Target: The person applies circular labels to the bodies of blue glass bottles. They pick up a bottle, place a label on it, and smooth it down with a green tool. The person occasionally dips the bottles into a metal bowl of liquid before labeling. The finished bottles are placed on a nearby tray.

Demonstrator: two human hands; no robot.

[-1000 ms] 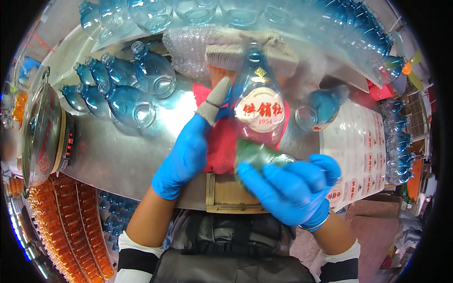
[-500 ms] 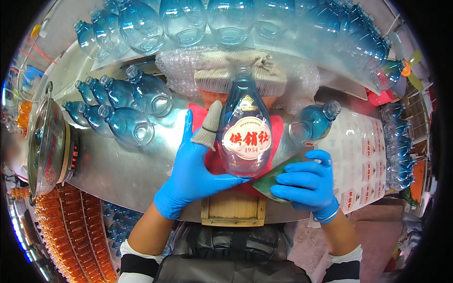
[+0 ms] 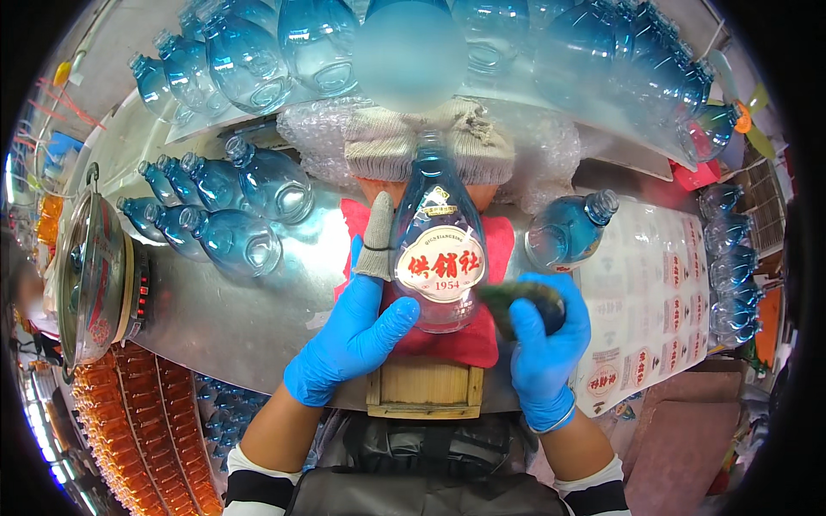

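Observation:
A blue-tinted glass bottle (image 3: 439, 228) with a white oval label bearing red print lies on a red cloth (image 3: 482, 331), neck pointing away from me. My left hand (image 3: 348, 331), in a blue glove, lies along its left side with thumb and forefinger spread. A grey knit sleeve (image 3: 376, 236) covers one fingertip beside the glass. At the bottle's lower right, my gloved right hand (image 3: 551, 353) grips a dark green pad (image 3: 525, 310), blurred by motion; its near end is close to the label's edge, and contact is unclear.
Folded knit cloth (image 3: 383, 155) props the bottle's neck. Several blue bottles (image 3: 237, 236) lie left; one stands tilted right (image 3: 568, 228). A label sheet (image 3: 654, 292) covers the right side. A round scale-like device (image 3: 95, 267) stands left; a wooden block (image 3: 426, 387) sits at the front edge.
My left thumb has lifted from the bottle's base. The right hand has turned and moved left with the green pad. The bottle has shifted slightly left and tilted.

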